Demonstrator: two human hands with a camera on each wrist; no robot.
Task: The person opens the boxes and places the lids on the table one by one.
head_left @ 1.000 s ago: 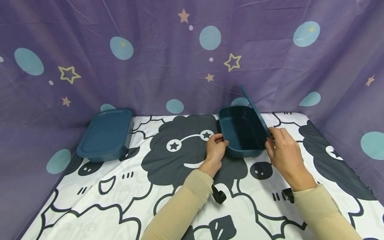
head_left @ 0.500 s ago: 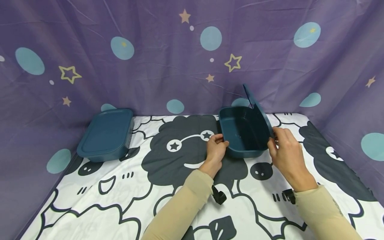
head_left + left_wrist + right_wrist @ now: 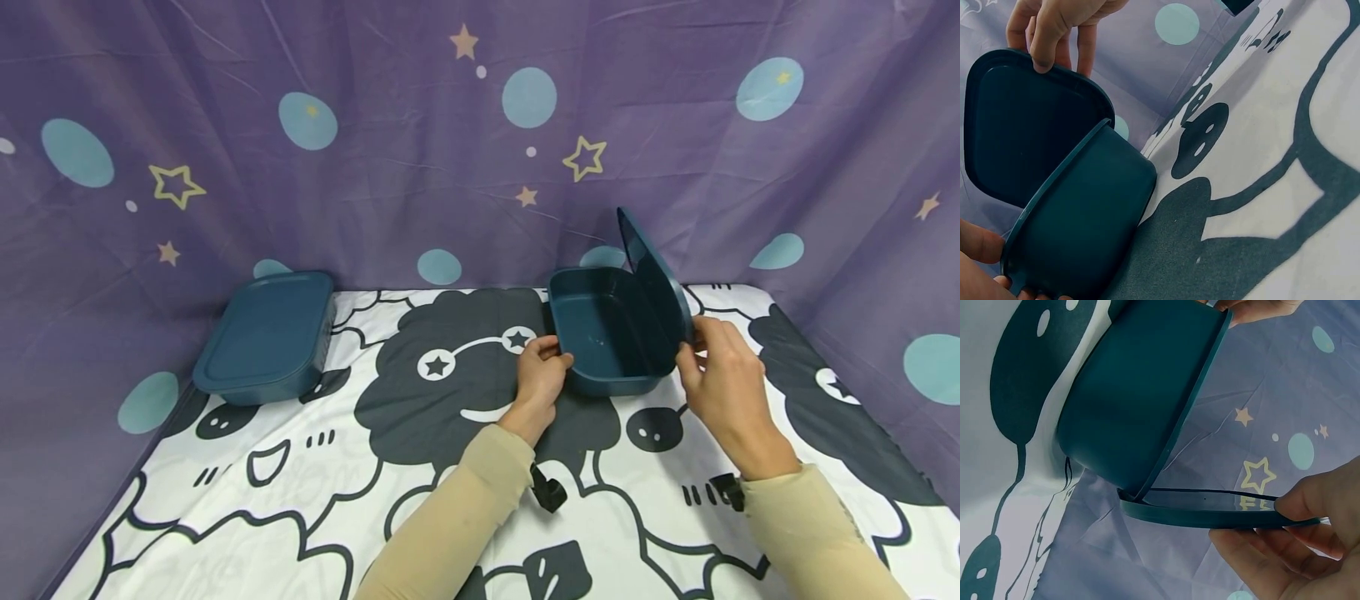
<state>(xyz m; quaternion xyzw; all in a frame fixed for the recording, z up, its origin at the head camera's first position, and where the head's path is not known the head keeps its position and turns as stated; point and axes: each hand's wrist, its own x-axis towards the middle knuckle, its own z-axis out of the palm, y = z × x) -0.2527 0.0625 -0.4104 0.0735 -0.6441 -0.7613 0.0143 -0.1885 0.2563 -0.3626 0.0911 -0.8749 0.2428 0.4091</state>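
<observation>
A dark teal storage box [image 3: 600, 333] stands on the cloth at the right of the head view, its inside showing. Its matching lid [image 3: 654, 271] is raised along the right side, leaning outward over the rim. My right hand [image 3: 723, 375] pinches the lid's near edge, thumb on the inner face and fingers behind, as the left wrist view shows. My left hand [image 3: 538, 379] grips the box's left wall, thumb at the rim [image 3: 1004, 250] and fingertips beneath it. In the right wrist view the lid [image 3: 1204, 515] meets the box wall [image 3: 1141, 387] at one corner.
A second teal box [image 3: 266, 333] with its lid on sits at the left of the table. White cloth [image 3: 337, 483] with black cartoon drawings covers the table. A purple curtain [image 3: 375, 167] with stars and dots hangs right behind both boxes.
My right hand has moved slightly right, swinging the lid further outward from the box so more of its inner face shows. The left hand and the box have stayed in place.
</observation>
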